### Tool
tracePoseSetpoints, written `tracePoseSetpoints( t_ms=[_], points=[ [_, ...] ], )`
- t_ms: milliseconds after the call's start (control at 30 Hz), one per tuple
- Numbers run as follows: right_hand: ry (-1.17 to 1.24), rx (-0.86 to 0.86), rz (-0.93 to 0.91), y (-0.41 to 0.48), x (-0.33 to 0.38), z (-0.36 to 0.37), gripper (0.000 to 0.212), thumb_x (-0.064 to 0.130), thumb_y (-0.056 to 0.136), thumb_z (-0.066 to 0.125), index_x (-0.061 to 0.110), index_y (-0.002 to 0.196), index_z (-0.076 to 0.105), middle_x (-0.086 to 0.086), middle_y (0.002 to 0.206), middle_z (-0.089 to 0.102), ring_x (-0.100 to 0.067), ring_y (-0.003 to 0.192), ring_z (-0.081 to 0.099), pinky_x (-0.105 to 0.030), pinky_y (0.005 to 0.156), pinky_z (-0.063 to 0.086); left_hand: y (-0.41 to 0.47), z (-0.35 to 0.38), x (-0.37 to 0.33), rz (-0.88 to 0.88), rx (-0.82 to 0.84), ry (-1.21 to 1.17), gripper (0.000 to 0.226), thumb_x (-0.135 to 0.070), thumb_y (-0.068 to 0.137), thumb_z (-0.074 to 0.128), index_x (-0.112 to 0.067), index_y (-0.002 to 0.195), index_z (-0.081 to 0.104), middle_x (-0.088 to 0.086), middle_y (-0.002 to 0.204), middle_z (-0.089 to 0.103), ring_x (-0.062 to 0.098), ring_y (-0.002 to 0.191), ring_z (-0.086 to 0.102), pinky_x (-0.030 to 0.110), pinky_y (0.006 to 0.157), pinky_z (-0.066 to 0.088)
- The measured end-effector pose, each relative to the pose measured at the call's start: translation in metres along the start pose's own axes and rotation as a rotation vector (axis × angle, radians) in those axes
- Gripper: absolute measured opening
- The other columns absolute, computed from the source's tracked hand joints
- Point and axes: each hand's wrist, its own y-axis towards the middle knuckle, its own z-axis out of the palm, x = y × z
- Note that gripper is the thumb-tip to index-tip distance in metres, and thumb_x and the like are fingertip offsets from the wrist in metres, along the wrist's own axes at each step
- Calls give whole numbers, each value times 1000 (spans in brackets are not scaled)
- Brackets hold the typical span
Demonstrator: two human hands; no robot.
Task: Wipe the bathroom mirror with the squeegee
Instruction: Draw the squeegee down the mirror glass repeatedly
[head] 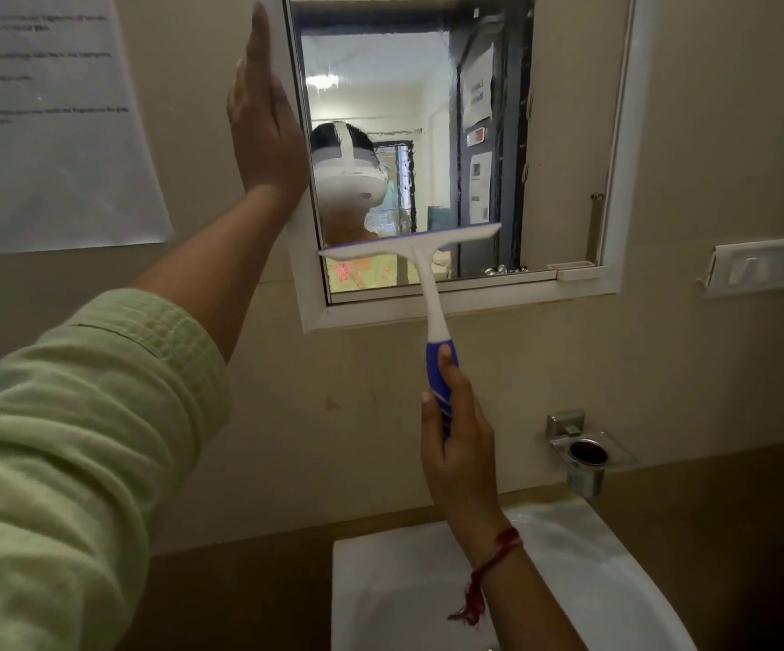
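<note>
Cup holder (586,455) on wall: contents unclear. Sink (568,580) cut off at bottom. Right hand (458,444) wrapped round squeegee (411,249) handle, blade low on mirror (427,133). Left hand (263,119) flat, spread on frame. Paper (52,119) text unreadable.

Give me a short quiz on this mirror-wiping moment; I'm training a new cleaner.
1. True or false: the right hand holds the squeegee by its blue grip.
2. Where does the left hand rest?
A. on the sink
B. flat against the mirror's white frame
C. on the switch plate
3. Fill in: the squeegee blade lies across the ___ part of the glass.

Key: 1 true; 2 B; 3 lower.
</note>
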Motion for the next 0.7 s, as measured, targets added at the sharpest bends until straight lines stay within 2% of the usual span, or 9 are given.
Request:
tracePoseSetpoints(
  t_ms=[133,267,400,533,600,700],
  points=[
    [0,20,28,-8,-3,1,45,35,96,40,35,139,27,6,89,49,-2,65,48,-11,57,42,0,1,1,7,-2,4,44,-6,96,27,3,139,30,16,146,37,9,130,34,37,113,28],
    [-10,45,59,-38,-8,6,47,27,93,41,36,137,27,0,85,53,-10,59,48,-25,53,48,1,1,2,20,-10,-5,43,-6,96,26,2,139,30,15,146,38,3,128,31,40,113,27],
    [14,12,49,-18,2,5,51,32,92,40,51,135,19,-3,95,56,-5,62,51,-13,53,44,2,3,4,25,-9,-20,44,-4,96,26,1,139,30,15,146,37,3,129,32,41,113,29],
    [30,11,57,-8,5,6,48,37,91,38,48,136,23,-6,99,56,-1,65,51,-9,55,43,2,3,4,30,-23,-32,44,-3,95,27,1,139,31,15,146,38,1,128,32,39,113,29],
    [14,26,77,-20,2,8,47,36,91,37,42,136,23,-4,94,55,-3,61,49,-10,55,43,3,3,5,37,-28,-35,44,-3,95,27,2,139,31,14,146,38,-2,126,31,35,113,29],
    [-14,29,86,-37,-3,11,47,31,91,40,35,135,24,-2,86,54,-6,58,48,-10,54,43,4,4,7,42,-33,-33,44,-2,95,27,3,139,30,8,145,36,-18,121,30,21,111,28]
  ],
)
